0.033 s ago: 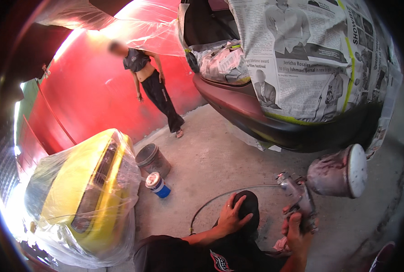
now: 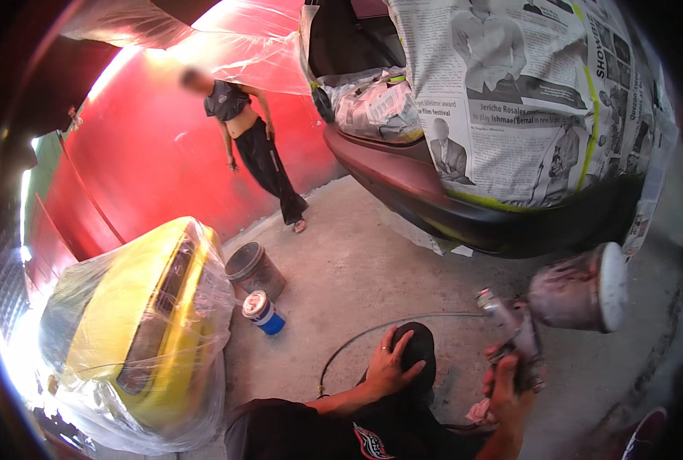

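My right hand [image 2: 507,395] is wrapped round the handle of a metal spray gun [image 2: 519,330], held low on the right. A large paint-smeared cup [image 2: 567,290] with a whitish end lies tilted against the gun and appears joined to it. A crumpled pink rag [image 2: 479,411] shows beside my right hand, but what keeps it there is hidden. With fingers spread, my left hand [image 2: 391,369] rests on my dark-clothed knee [image 2: 416,345] and holds nothing. A thin hose [image 2: 357,337] curves across the floor behind the knee towards the gun.
A dark bumper [image 2: 502,230] curves below a vehicle body masked with newspaper [image 2: 502,146]. Left stands a yellow car part [image 2: 127,322] under clear plastic, beside a grey bucket [image 2: 257,272] and blue-white can [image 2: 267,316]. Another person [image 2: 257,146] stands by the red wall [image 2: 157,169].
The spray gun, its cup and my right hand have shifted slightly to the right. My left hand stays on the knee.
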{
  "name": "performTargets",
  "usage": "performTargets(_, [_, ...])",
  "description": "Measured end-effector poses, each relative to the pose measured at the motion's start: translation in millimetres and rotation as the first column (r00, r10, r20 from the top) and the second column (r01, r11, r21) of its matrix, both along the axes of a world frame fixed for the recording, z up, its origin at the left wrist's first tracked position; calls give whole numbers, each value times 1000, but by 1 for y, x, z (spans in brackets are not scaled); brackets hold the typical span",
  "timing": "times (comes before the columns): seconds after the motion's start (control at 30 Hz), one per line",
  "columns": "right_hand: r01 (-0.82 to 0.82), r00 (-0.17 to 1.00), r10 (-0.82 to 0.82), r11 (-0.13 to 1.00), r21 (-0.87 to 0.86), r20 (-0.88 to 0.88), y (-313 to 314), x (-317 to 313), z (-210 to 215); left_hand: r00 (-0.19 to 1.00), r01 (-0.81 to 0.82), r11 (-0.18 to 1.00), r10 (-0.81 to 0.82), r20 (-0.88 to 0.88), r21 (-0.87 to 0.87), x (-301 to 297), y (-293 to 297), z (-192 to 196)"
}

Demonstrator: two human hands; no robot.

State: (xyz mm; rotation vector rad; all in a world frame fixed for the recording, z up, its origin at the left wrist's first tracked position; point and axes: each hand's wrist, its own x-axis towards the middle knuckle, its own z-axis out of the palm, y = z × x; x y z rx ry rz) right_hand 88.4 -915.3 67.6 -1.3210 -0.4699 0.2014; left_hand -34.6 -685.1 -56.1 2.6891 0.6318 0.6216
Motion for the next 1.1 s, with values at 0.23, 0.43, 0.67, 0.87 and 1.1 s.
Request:
performTargets(0.23, [689, 724, -686, 724, -33, 75, -49, 69, -5, 996, 14, 1000, -15, 83, 15, -2, 2, 1])
performTargets(0.43, [739, 669, -739, 652, -171, 72, -71, 17, -45, 992, 30, 1000, -29, 121, 0, -4, 10, 0])
performTargets(0.67, [586, 769, -635, 745, -320, -70, -35, -92, -60, 980, 127, 992, -127, 151, 16, -16, 13, -1])
performTargets(0.87, [403, 887, -458, 827, -393, -54, -10, -112, -58, 973, 170, 985, -172, 154, 29, -51, 11, 5])
performTargets(1.1, [0, 991, -61, 887, -462, -116, 38, -104, -70, 990, 14, 999, -7, 142, -52, -161, 31, 50])
